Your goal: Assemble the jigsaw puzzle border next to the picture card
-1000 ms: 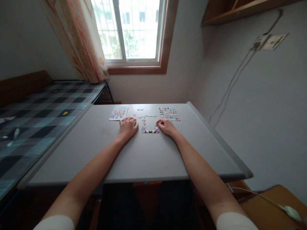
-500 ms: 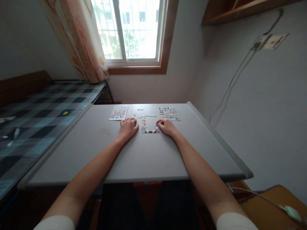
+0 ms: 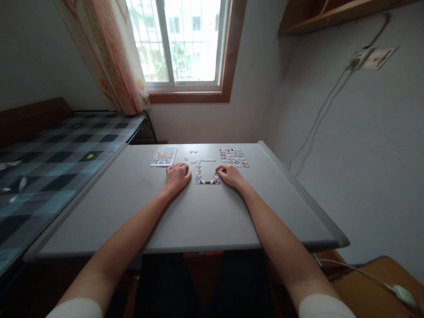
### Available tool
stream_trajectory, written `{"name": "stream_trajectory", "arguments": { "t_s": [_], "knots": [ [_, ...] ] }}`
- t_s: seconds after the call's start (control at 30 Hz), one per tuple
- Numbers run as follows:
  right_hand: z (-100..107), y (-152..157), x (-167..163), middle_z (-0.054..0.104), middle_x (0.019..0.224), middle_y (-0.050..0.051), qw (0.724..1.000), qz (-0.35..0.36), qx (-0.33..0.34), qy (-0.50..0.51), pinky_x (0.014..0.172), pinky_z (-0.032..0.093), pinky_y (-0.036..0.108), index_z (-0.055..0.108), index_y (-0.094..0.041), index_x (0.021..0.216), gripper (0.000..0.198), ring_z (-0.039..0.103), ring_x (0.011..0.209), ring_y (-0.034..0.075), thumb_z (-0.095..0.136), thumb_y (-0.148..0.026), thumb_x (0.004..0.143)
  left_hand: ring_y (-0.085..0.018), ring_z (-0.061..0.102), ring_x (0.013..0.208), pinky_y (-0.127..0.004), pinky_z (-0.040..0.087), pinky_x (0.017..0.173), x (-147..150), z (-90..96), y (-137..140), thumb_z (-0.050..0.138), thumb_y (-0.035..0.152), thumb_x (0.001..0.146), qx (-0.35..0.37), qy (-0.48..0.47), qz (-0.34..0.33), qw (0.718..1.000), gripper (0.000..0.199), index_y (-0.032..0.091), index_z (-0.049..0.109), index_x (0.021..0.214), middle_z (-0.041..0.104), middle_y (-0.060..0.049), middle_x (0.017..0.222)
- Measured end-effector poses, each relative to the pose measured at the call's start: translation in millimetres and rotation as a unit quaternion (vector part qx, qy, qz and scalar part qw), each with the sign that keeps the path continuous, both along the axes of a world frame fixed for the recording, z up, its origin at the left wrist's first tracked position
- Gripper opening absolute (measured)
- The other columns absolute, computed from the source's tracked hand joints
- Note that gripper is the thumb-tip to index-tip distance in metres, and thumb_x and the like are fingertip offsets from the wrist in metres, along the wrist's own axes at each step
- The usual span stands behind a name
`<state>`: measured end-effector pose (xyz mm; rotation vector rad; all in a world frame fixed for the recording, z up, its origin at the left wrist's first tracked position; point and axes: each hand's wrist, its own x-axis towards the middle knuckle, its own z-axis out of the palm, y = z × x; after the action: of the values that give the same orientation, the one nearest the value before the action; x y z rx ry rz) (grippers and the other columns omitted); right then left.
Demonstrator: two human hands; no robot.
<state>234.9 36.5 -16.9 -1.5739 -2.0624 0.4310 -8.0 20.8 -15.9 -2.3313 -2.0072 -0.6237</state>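
Observation:
A partly joined jigsaw puzzle frame lies on the white table, with its left side, bottom edge and a strip along the top visible. My right hand is at its right side, thumb and forefinger pinched over a puzzle piece that they mostly hide. To the left of the frame, my left hand rests flat on the table, fingers loosely spread and holding nothing. Just beyond that hand lies a printed picture card. Several loose puzzle pieces are set out in rows behind my right hand.
A few more loose pieces lie at the table's far middle. The white table has a raised grey edge on the right. A checked bed stands to the left, a window ahead, and a wall socket on the right.

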Motion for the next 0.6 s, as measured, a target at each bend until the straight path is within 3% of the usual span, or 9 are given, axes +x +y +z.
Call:
{"name": "stream_trajectory", "arguments": {
  "t_s": [0.6],
  "knots": [
    [-1.5, 1.6, 0.8, 0.069, 0.078, 0.002, 1.0, 0.005, -0.001, 0.002, 0.07, 0.041, 0.023, 0.07, -0.02, 0.09, 0.022, 0.058, 0.068, 0.013, 0.052, -0.022, 0.08, -0.028, 0.047, 0.114, -0.042, 0.036, 0.095, 1.2, -1.8, 1.0, 0.046, 0.039, 0.083, 0.008, -0.002, 0.037, 0.999, 0.049, 0.023, 0.048, 0.13, 0.057, -0.01, 0.122]
  ]
}}
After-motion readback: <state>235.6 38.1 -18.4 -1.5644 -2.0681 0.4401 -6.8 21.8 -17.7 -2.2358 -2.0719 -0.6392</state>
